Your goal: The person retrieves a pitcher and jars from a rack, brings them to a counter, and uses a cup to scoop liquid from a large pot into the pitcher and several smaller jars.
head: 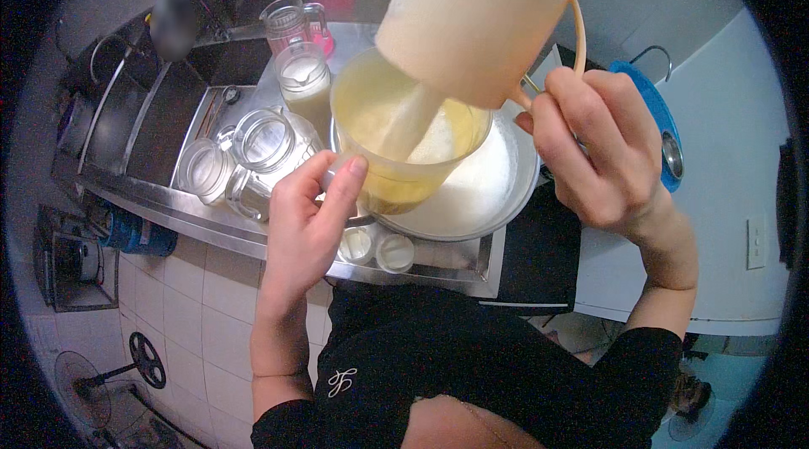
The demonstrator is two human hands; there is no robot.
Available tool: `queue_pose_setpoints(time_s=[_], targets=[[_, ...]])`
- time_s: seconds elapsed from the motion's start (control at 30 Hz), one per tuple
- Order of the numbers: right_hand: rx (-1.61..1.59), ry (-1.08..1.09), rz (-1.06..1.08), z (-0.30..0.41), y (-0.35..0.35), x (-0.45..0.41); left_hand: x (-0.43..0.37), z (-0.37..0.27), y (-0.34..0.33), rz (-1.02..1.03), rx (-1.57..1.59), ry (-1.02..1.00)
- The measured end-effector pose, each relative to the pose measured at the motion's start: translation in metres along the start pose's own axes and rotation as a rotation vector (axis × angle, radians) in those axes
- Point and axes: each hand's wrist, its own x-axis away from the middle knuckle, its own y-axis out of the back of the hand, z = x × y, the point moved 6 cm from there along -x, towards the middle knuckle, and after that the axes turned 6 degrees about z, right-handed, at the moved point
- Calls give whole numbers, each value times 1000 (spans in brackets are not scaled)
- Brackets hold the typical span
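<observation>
My right hand (600, 146) grips the handle of a large cream plastic pitcher (480, 19), tipped high at the top of the view. A pale, milky liquid (411, 120) pours from it into a translucent yellowish plastic pitcher (411, 177). My left hand (316, 215) holds that lower pitcher by its handle, thumb on top. Beneath it, a wide metal bowl (536, 177) holds white, frothy liquid. Close to my left hand stand a clear handled jug (262, 139) and a smaller glass jar (205, 168). Behind them is a jug of white liquid (306, 86).
Another clear jug (287, 22) stands at the back, beside a pink item (323, 41). Two small round white pieces (395, 253) lie near the front edge of the steel sink counter (208, 228). A deep basin (158, 114) is at left; a blue tray (657, 114) is at right.
</observation>
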Motion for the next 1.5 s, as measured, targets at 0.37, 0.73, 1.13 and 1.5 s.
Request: queue_pose_setpoints(time_s=[0.37, 0.73, 1.13, 1.5], targets=[[-719, -912, 219, -41, -126, 83, 13, -14, 18, -139, 62, -28], [-641, -401, 865, 92, -249, 114, 35, -28, 48, -276, 12, -140], [-2090, -1460, 415, 55, -242, 135, 46, -32, 57, -328, 3, -133], [-1811, -1209, 121, -52, -131, 100, 37, -37, 49, -216, -36, -123]])
